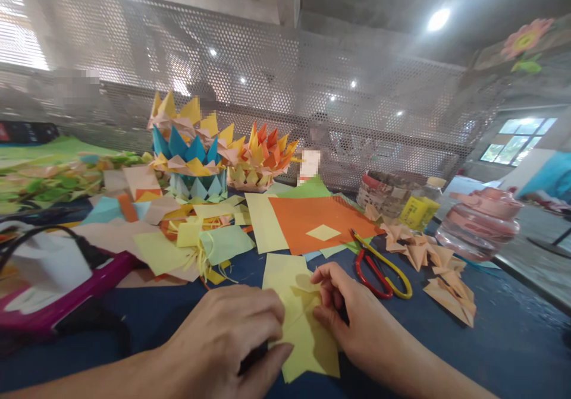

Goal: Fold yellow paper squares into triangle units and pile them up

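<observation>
- Presently, clock centred on the pale yellow, rectangular paper sheet (308, 336), twelve pointing away from the person. Sheet lies on the dark blue tabletop (178, 310), between both hands; its near edge is notched. The flat support probably keeps it steady.
- Left hand (232, 327): at eight o'clock, fingers curled over the sheet's left side, thumb extended near them. Likely bracing the paper; whether it pinches an edge, cannot tell.
- Right hand (350, 313): at three o'clock, fingers bent, fingertips and thumb at a raised-looking part of the sheet. Seems placed to control that part; a firm grasp cannot be confirmed.
- Scissors with one red and one yellow handle (386, 295): two o'clock, handles turned toward the person, presumably for easy pickup by the right hand.
- Flat orange paper sheet (289, 226): twelve to one o'clock, bearing a small pale yellow paper diamond (323, 232), which stands out against it.
- Folded peach paper pieces (450, 298): two to three o'clock, grouped loosely, perhaps to keep like pieces together.
- Multicoloured, pointed paper structures (191, 149): eleven o'clock, upright beyond the loose papers, seemingly out of the hands' way.
</observation>
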Motion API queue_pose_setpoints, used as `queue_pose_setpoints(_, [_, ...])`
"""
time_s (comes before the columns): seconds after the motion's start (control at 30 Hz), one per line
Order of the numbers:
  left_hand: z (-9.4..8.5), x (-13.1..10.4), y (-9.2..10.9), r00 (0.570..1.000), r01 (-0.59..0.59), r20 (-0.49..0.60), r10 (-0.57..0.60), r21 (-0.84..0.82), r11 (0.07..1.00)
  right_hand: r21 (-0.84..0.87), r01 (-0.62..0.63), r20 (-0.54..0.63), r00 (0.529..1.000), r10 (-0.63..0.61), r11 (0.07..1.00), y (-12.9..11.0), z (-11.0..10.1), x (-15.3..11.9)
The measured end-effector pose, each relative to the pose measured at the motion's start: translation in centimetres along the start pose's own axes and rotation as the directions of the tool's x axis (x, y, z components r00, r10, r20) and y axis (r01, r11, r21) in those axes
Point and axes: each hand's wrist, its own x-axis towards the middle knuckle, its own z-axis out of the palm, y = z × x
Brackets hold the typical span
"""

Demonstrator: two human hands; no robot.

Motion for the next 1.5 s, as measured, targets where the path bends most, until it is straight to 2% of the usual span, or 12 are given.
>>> queue_pose_setpoints(0.1, [-0.2, 0.2, -0.6, 0.982, 0.155, 0.108, -0.156, 0.017, 0.988, -0.011, 0.007, -0.012, 1.0, -0.007, 1.0, 0.0, 0.1, 0.0])
queue_pose_setpoints(0.17, [-0.4, 0.4, -1.0, 0.972, 0.175, 0.149, -0.184, 0.07, 0.982, -0.019, 0.015, -0.012, 1.0, -0.016, 1.0, 0.0, 0.1, -0.1])
queue_pose_setpoints(0.37, [-0.3, 0.8, -1.8, 0.964, 0.11, 0.227, -0.137, 0.126, 0.986, -0.049, 0.033, -0.014, 0.999, -0.033, 0.998, -0.1, 0.2, -0.2])
queue_pose_setpoints(0.6, [0.3, 0.4, -2.0, 0.961, 0.16, 0.226, -0.159, 0.013, 0.987, -0.038, 0.05, -0.037, 0.998, -0.051, 0.998, 0.2, 0.3, -0.4])
queue_pose_setpoints(0.77, [-0.2, 0.7, -1.3, 0.959, 0.219, 0.198, -0.201, -0.077, 0.973, -0.058, 0.048, -0.042, 0.998, -0.05, 0.997, 0.2, 0.4, -0.3])
queue_pose_setpoints(0.9, [-0.5, 1.4, -0.9, 0.966, 0.184, 0.224, -0.131, -0.237, 0.954, -0.052, 0.05, -0.036, 0.998, -0.052, 0.997, 0.0, 0.4, -0.2])
queue_pose_setpoints(1.0, [-0.4, 1.5, -1.0, 0.97, 0.14, 0.23, -0.08, -0.258, 0.956, -0.051, 0.042, -0.021, 0.999, -0.043, 0.998, 0.0, 0.4, -0.3])
queue_pose_setpoints(1.13, [-0.4, 1.3, -1.2, 0.971, 0.097, 0.237, -0.04, -0.234, 0.967, -0.056, 0.067, -0.038, 0.997, -0.069, 0.996, 0.1, 0.5, -0.2])
queue_pose_setpoints(1.33, [-1.1, 1.1, -1.0, 0.979, -0.087, 0.177, 0.102, -0.088, 0.992, -0.044, 0.085, -0.073, 0.993, -0.088, 0.995, 0.1, 0.3, -0.1])
queue_pose_setpoints(1.5, [-0.5, 0.5, -1.2, 0.984, -0.023, 0.18, 0.001, 0.119, 0.993, -0.031, 0.16, -0.134, 0.977, -0.163, 0.987, -0.6, 0.0, -0.3])
